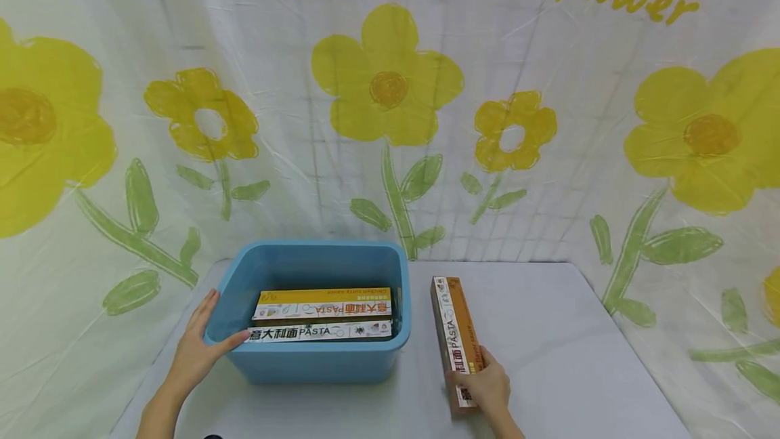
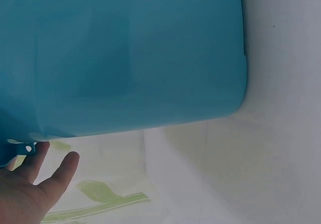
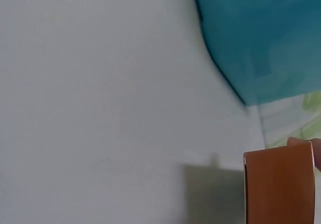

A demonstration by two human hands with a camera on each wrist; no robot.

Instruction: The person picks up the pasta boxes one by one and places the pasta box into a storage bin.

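Note:
A blue plastic tub stands on the table, left of centre. Inside it lie a yellow-and-white pasta box and, nearer the front, a white-faced pasta box. My left hand touches the tub's front left corner, fingers spread and fairly straight along the side, thumb reaching over the rim. To the right of the tub, my right hand grips the near end of an orange-and-white pasta box, thumb on its left side and fingers on its right. In the right wrist view its orange end shows, a shadow beside it.
The white table extends to the right of the held box. Behind it hangs a white curtain printed with yellow flowers. A small dark round object peeks in at the bottom edge.

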